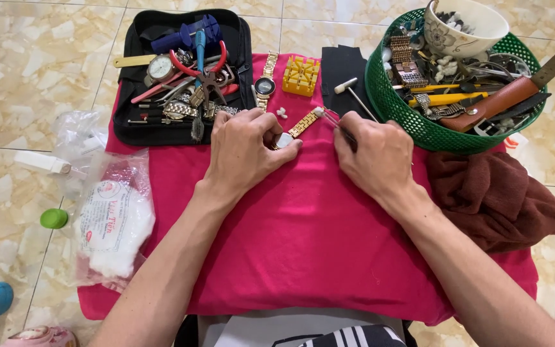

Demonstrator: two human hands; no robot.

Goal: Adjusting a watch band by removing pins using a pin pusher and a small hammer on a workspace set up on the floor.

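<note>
My left hand (242, 151) presses down on a gold wristwatch (290, 133) lying on the pink cloth (303, 231), its fingers closed around the watch case. The gold bracelet runs up and to the right from under the fingers. My right hand (374, 157) pinches a thin tool (335, 121) whose pale tip touches the far end of the bracelet. Both hands sit close together at the middle of the cloth.
A black tool case (181, 71) with pliers and watches lies at the back left. Another gold watch (264, 83), a yellow block (301, 76), a small hammer (354, 96), a green basket (419, 122) of tools, a brown towel (493, 196) and a cotton bag (114, 225) surround the hands.
</note>
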